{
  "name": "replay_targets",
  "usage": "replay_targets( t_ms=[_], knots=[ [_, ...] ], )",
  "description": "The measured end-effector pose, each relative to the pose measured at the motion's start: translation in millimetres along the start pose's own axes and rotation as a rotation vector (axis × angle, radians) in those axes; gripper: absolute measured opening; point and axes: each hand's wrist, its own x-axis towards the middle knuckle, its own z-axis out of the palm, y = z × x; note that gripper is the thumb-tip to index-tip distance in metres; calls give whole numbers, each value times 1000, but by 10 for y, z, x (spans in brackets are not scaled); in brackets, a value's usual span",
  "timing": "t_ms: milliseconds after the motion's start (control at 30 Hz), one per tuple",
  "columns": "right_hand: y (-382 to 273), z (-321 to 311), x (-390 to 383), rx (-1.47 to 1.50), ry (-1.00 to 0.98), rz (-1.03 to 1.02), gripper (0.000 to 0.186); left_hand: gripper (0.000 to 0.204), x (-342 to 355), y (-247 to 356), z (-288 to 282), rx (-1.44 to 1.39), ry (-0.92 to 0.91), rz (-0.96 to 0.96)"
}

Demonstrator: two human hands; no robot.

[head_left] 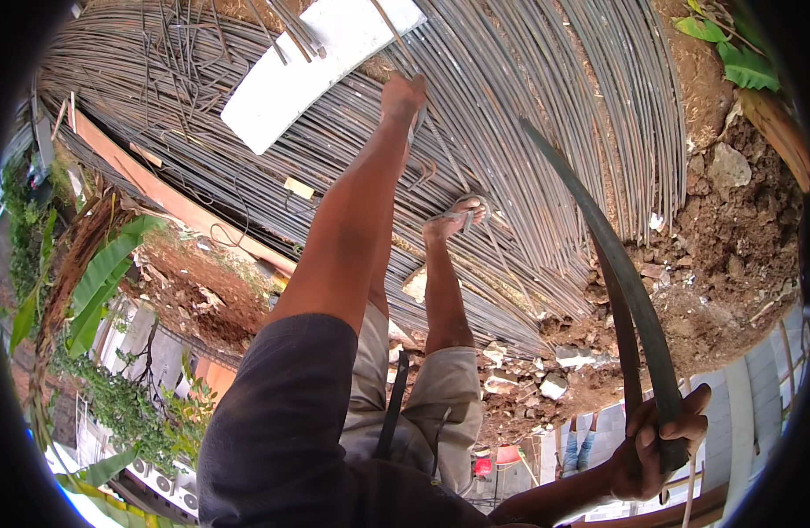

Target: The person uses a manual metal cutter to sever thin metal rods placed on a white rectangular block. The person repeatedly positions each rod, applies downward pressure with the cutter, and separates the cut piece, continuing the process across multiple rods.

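Note:
My left arm stretches forward over a wide bed of steel reinforcing rods (pixel 510 53). At its end, my left hand (pixel 403 95) is closed low among them, on a thin steel rod (pixel 386 19) that runs up to it across a white panel (pixel 291 84). Most of those fingers are hidden from this angle. At the lower right, my right hand (pixel 658 440) wraps round the near end of a long dark bar (pixel 612 238). This bar looks curved and narrows away from me toward the rods. A second, browner bar (pixel 618 317) shows just behind it.
My sandalled foot (pixel 458 218) stands on the rods. Broken soil and rubble (pixel 739 255) lie to the right. A wooden board (pixel 150 180) edges the rods at left, with banana leaves (pixel 97 282) beyond. Another person's legs (pixel 579 447) show at the bottom.

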Motion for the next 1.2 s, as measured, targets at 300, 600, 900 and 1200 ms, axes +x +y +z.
replay_targets(
  t_ms=[300,600,900,1200],
  knots=[
    [-15,537,-249,-254,-113,-152,27,44,-3086,1802,-146,-397,-337,1227],
    [368,-256,-1008,263,142,239,57,24,-3403,1250,-963,-796,-79,929],
    [789,-1109,-1844,477,138,802,80,31,-4395,1076,-2670,-633,-27,726],
    [2038,-494,-2022,602,-145,1199,36,33,-3315,768,-2766,-617,-37,807]
  ],
)
